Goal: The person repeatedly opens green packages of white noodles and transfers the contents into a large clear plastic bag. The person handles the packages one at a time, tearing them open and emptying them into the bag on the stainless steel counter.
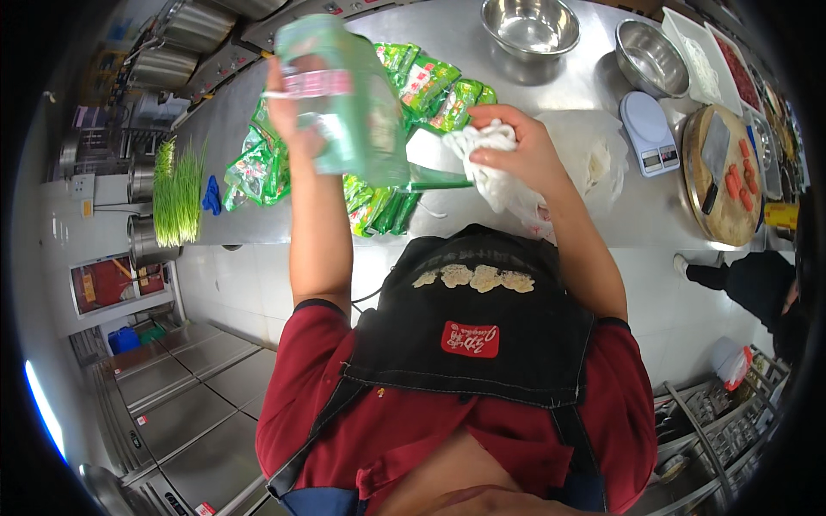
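Note:
My left hand point(293, 122) grips a large green-tinted plastic bag point(345, 109), blurred by motion and raised over the steel worktop. In my right hand point(523, 145) is a bunch of thick white strands point(490, 148), possibly noodles; it is held above the worktop. Green printed packets point(426, 77) lie behind and below the raised bag. More green packets point(261, 168) rest to its left, and others point(381, 206) near the table's front edge. A clear plastic bag point(581, 155) with some pale content lies just right of my right hand. One loose white strand point(432, 210) is on the steel.
Steel bowls point(530, 29), a digital scale point(647, 132) and a round chopping board point(700, 213) with a cleaver point(716, 145) and orange-red pieces stand right. White trays point(690, 58) hold food at the far right. Green stalks point(179, 200) lie left. Another person point(748, 277) is at right.

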{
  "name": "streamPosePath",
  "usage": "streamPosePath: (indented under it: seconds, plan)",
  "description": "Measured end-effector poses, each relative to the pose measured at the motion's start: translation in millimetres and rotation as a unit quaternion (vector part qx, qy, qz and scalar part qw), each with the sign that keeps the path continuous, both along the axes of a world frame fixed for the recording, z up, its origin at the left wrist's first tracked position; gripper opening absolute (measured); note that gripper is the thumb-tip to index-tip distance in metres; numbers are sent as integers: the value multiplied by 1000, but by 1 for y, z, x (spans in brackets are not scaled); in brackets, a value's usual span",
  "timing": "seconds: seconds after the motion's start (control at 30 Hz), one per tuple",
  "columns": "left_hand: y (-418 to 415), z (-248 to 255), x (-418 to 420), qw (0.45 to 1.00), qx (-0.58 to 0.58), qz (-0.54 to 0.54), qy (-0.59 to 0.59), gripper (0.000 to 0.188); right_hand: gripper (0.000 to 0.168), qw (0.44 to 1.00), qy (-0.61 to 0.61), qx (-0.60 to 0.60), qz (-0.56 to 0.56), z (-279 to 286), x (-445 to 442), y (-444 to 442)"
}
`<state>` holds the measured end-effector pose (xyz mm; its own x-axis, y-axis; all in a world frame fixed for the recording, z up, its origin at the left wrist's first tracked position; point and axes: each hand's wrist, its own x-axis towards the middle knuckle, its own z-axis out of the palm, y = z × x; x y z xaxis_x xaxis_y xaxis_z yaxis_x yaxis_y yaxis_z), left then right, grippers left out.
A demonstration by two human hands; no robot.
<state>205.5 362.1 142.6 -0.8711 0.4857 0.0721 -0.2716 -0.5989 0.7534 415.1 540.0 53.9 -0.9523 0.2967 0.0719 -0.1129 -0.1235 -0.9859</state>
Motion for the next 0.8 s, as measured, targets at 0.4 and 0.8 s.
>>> streamPosePath:
  seconds: [0.4, 0.8]
  plan:
    - [43, -66, 78, 988, -103, -113, -24, 14, 36, 996, 28, -22, 76, 36, -19, -41]
    - [-69, -59, -55, 982, -50, 183, -15, 27, 34, 995, 57, -76, 23, 28, 20, -37]
